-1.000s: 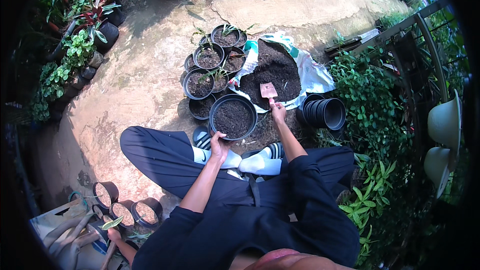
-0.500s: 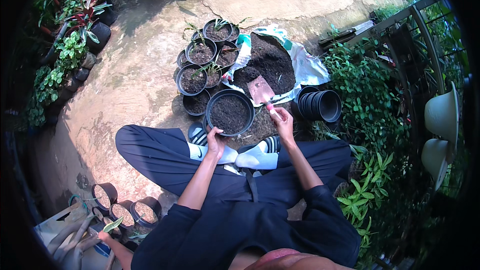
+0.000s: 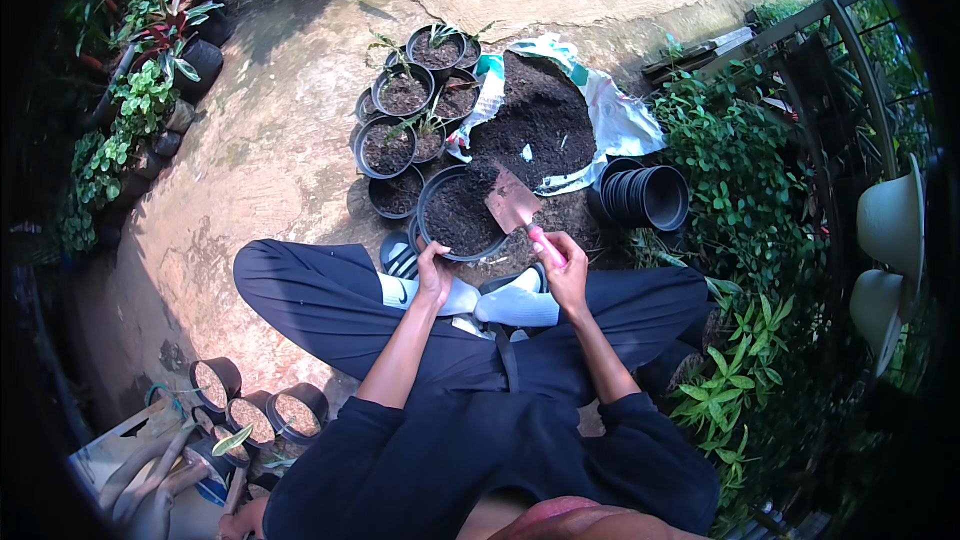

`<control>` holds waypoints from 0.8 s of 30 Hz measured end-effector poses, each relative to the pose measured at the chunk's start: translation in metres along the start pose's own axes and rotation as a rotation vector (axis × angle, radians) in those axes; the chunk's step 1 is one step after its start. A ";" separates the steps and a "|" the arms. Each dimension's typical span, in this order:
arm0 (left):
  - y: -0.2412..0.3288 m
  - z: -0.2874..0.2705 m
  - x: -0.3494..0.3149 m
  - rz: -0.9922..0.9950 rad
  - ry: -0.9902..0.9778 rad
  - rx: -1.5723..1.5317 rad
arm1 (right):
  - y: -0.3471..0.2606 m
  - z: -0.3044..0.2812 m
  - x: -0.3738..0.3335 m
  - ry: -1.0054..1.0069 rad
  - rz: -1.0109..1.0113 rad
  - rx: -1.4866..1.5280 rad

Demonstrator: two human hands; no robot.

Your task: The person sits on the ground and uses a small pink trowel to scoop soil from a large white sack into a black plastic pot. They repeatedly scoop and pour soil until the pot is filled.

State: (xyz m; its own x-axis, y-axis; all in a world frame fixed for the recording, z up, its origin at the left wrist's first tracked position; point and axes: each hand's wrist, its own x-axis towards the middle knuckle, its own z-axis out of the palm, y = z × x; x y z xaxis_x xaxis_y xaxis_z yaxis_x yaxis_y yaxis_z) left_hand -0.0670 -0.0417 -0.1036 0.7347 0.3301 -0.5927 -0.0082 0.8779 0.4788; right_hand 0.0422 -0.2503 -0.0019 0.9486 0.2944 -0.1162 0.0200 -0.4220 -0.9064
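Note:
My left hand (image 3: 434, 277) grips the near rim of a round black plant pot (image 3: 424, 202) with dark soil inside. In my right hand (image 3: 567, 275) is a hand trowel (image 3: 514, 204) with a pink handle, my fingers closed round it. The trowel's flat blade reaches over the pot's right rim, with dark soil at its tip. Just beyond lies an opened white sack (image 3: 621, 125) bearing a heap of dark soil (image 3: 545, 115). A small white piece (image 3: 526, 152) shows on the heap.
Several soil-filled black pots (image 3: 387, 147), some with seedlings, crowd left of the sack. Nested black pots (image 3: 640, 195) lie on its right, beside leafy shrubs (image 3: 720, 155). At lower left are pots with pale brown filling (image 3: 297, 412) and another person's hand (image 3: 240, 520). Two pale hats (image 3: 890, 220) hang at right.
The trowel has moved left from the soil heap to over the pot's right side, carrying soil. A white piece now shows on the heap. My left hand keeps its hold on the pot.

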 end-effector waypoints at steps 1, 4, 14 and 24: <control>0.000 0.001 0.000 0.013 -0.002 -0.004 | 0.000 -0.001 0.001 0.012 -0.001 -0.022; 0.003 0.005 -0.002 0.018 -0.002 0.012 | -0.011 -0.006 0.003 0.036 -0.030 -0.118; 0.004 0.006 -0.004 0.017 0.029 0.039 | -0.025 -0.026 -0.001 0.110 -0.246 -0.342; 0.008 0.016 -0.009 0.318 0.013 0.208 | 0.091 -0.001 0.087 0.171 0.344 0.195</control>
State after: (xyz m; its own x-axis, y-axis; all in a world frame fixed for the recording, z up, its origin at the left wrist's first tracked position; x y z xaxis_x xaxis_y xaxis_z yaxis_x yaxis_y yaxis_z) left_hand -0.0627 -0.0426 -0.0841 0.7085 0.5806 -0.4010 -0.0958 0.6422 0.7605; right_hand 0.1267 -0.2642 -0.0936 0.9285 0.0110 -0.3712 -0.3515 -0.2959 -0.8882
